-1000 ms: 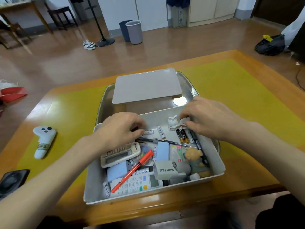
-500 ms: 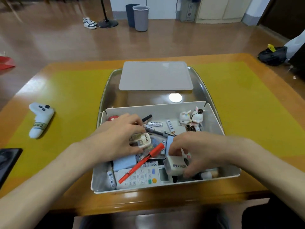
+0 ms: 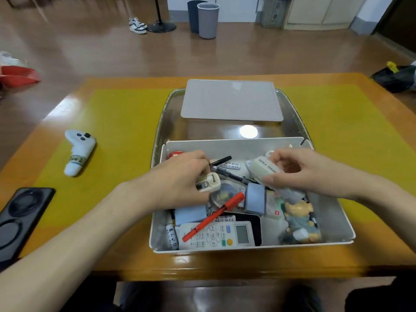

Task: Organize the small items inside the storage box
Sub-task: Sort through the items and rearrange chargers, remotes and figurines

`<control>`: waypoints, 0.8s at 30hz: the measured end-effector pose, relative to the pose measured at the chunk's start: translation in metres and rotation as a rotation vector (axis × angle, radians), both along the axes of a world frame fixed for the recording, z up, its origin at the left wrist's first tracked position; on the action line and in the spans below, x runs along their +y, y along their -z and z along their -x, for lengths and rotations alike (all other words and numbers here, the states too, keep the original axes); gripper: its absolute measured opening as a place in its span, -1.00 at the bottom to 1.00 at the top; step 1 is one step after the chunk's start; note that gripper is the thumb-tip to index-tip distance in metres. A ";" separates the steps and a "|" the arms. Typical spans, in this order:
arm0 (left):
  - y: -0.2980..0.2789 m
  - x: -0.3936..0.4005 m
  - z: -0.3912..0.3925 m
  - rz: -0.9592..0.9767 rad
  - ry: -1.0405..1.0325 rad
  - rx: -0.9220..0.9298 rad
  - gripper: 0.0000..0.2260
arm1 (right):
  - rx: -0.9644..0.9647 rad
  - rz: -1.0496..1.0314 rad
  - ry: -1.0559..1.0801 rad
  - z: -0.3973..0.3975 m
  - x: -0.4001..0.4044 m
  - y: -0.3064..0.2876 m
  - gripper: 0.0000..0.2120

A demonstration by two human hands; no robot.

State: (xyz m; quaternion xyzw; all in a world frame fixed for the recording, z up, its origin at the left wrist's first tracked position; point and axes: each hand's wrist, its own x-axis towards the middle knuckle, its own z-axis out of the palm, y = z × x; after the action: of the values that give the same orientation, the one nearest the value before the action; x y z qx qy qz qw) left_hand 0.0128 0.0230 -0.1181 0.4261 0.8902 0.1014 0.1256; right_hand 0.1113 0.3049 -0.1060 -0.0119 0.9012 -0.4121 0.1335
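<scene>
Mini fan (image 3: 266, 171) now lifted in right hand (image 3: 299, 172), previously low in storage box (image 3: 333, 221)

Home room: sneakers (image 3: 137, 25), bins (image 3: 203, 19), cabinets (image 3: 319, 12).

"MINI FAN" on box (image 3: 266, 170); "Shinco" on remote (image 3: 208, 182)

Head view, close, forward-down over storage box (image 3: 333, 217).
</scene>
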 end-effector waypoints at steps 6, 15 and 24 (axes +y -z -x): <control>-0.007 -0.004 0.005 -0.182 -0.133 -0.103 -0.63 | 0.069 -0.597 0.011 -0.005 -0.007 0.001 -0.48; -0.013 0.004 -0.003 -0.571 -0.189 -0.150 -0.66 | 0.052 -0.454 0.199 -0.005 0.009 -0.013 -0.61; -0.002 0.029 -0.025 -0.399 -0.003 -0.158 -0.64 | 0.020 -0.531 0.000 -0.027 -0.027 0.010 -0.49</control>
State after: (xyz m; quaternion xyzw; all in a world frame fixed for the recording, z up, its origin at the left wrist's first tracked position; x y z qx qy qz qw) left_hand 0.0381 0.0524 -0.1157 0.4317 0.8406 0.3088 0.1080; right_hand 0.1383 0.2775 -0.1156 0.0196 0.9791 -0.1609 0.1230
